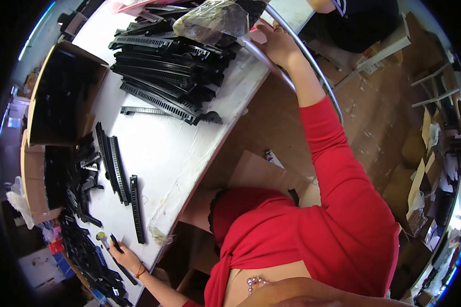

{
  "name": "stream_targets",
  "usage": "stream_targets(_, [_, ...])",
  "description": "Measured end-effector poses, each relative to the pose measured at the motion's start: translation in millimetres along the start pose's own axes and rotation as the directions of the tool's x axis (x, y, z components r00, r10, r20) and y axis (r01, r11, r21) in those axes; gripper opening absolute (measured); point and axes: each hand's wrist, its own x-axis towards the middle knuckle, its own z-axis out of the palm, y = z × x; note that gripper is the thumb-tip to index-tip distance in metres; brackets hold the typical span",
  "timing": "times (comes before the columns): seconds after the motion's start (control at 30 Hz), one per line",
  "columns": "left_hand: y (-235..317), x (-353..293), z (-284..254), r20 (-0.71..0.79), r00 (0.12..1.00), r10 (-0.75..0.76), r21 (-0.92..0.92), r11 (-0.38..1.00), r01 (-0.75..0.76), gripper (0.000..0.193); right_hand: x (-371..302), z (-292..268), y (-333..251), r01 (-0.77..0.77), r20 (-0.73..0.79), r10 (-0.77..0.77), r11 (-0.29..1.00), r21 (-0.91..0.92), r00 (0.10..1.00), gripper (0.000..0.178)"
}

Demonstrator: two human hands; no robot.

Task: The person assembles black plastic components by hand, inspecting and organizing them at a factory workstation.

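My left hand [126, 257] is at the near left of the white table, its fingers closed on a slim black strip [117, 245]. Beside it lies a thin tool with a round yellowish end [101, 236], and a longer black strip [125, 272] runs under the hand. My right arm reaches far out to the table's right edge. There my right hand [279, 47] is among curved metal tubes [312, 61], close to a small red thing [263, 26]. What its fingers grip, if anything, I cannot make out. A big pile of slotted black strips [161, 69] lies left of it.
A clear plastic bag [210, 21] rests on the pile. Several loose strips [117, 169] lie mid-table. Open cardboard boxes [36, 102] line the left edge, with more black parts [89, 256] below them. Another person's arm [322, 5] shows at the top. A carton [256, 174] stands under the table.
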Motion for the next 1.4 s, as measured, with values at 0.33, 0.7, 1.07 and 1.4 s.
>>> stream_targets(0.33, [8.1,-1.9,-4.3,0.018,1.0,-0.022,-0.025,0.999,0.022,0.029,-19.5,1.0,9.4,0.184,-0.271,-0.188,0.982,-0.043,0.944,0.07])
stream_targets(0.7, [11.1,-6.4,-7.0,0.004,0.999,-0.045,-0.052,0.998,0.045,0.029,-76.3,-19.2,-17.5,0.183,-0.53,-0.042,0.959,0.215,0.847,0.036])
stream_targets(1.07, [6.1,-9.7,-17.7,-0.023,0.987,-0.157,-0.289,0.946,0.143,0.033,-164.1,-2.0,-190.2,0.741,-0.591,-0.448,0.443,0.505,0.671,0.032])
stream_targets(1.4, [25.5,-15.8,-19.3,-0.058,0.985,-0.164,-0.478,0.87,0.117,0.027,-215.4,6.4,-258.1,0.751,-0.267,-0.83,0.245,0.613,0.489,0.045])
